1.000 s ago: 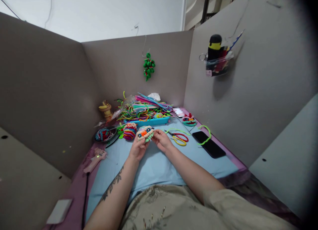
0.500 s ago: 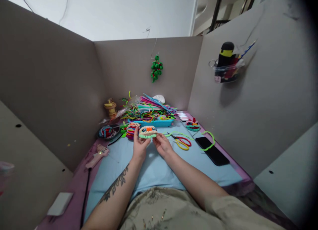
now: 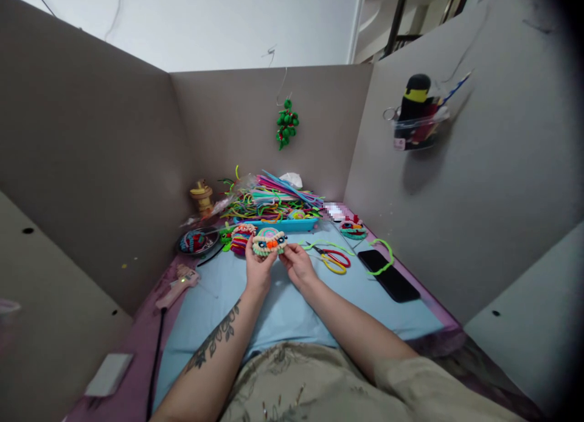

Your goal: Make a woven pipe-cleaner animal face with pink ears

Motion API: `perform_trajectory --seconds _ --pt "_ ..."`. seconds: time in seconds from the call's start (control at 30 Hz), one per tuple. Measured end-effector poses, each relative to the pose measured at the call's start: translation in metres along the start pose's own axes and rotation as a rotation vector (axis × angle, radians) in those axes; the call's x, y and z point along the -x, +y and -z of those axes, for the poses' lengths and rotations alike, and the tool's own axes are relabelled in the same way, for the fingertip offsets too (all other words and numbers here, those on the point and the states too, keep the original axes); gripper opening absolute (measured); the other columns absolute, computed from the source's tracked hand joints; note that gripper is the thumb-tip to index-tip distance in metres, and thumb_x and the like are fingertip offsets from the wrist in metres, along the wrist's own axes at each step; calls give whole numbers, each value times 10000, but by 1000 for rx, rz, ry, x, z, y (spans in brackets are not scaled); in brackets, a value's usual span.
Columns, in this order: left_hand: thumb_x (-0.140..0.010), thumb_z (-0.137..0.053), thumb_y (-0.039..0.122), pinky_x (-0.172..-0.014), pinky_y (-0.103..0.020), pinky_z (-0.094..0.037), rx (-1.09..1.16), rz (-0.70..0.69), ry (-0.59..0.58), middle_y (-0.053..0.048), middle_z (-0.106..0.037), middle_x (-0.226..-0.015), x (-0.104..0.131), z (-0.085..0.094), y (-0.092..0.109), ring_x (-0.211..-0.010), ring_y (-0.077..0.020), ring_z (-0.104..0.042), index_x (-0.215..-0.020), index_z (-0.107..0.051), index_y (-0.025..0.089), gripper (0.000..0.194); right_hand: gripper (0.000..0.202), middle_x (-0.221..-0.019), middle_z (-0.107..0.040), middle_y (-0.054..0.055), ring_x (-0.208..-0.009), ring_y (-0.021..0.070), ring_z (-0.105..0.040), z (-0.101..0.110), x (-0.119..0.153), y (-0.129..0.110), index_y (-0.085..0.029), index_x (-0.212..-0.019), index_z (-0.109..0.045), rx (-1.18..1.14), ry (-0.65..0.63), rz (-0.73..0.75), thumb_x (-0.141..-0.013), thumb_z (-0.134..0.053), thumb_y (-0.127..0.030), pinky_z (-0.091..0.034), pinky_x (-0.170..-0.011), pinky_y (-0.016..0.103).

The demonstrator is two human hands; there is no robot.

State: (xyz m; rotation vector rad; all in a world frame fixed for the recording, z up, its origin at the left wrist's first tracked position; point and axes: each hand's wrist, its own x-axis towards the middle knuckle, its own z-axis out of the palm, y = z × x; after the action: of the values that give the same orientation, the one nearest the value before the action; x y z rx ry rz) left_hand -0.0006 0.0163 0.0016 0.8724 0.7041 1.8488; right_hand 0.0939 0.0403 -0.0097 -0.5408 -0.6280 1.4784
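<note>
Between my two hands is a small pipe-cleaner figure [image 3: 270, 242], cream and mint with a pastel top, dark eyes and an orange middle. My left hand [image 3: 260, 267] grips its left and lower side, thumb in front. At its right edge, my right hand [image 3: 295, 264] pinches with thumb and fingers. A light green pipe cleaner [image 3: 335, 245] lies on the cloth to the right, its left end near my right fingers. Just left of the figure sits a striped multicoloured bundle [image 3: 243, 239], partly behind my left fingers.
Red-and-yellow-handled scissors [image 3: 336, 261] and a black phone [image 3: 395, 282] lie on the right of the blue cloth [image 3: 292, 312]. A blue tray [image 3: 283, 226] heaped with pipe cleaners stands at the back. On the left are a pink glue gun [image 3: 177, 288] and a dark bowl [image 3: 212, 245].
The figure has been tipped in my hands, so its pastel top now shows and the orange middle sits lower. My hands stay in nearly the same place.
</note>
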Motion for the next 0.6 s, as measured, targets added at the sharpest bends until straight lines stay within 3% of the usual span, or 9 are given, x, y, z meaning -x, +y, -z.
perform_trajectory --seconds 0.2,0.6 --pt "-626 -757 201 -902 -320 -435 -20 0 26 -100 -536 -1232 -4 6 -2 -1026 -187 -585 -1318 -292 288 838 274 -593 -579 -40 -519 82 -523 -1 2 -5 -176 -698 -567 183 -47 41 -594 -749 -352 -424 -514 208" --pt "-615 -762 187 -969 -332 -379 -12 -1 27 -89 -525 -1254 -8 9 -5 -1091 -183 -548 -1301 -313 287 826 279 -667 -590 -42 -604 93 -518 -5 7 -17 -190 -742 -593 230 -145 71 -522 -762 -222 -434 -596 221"
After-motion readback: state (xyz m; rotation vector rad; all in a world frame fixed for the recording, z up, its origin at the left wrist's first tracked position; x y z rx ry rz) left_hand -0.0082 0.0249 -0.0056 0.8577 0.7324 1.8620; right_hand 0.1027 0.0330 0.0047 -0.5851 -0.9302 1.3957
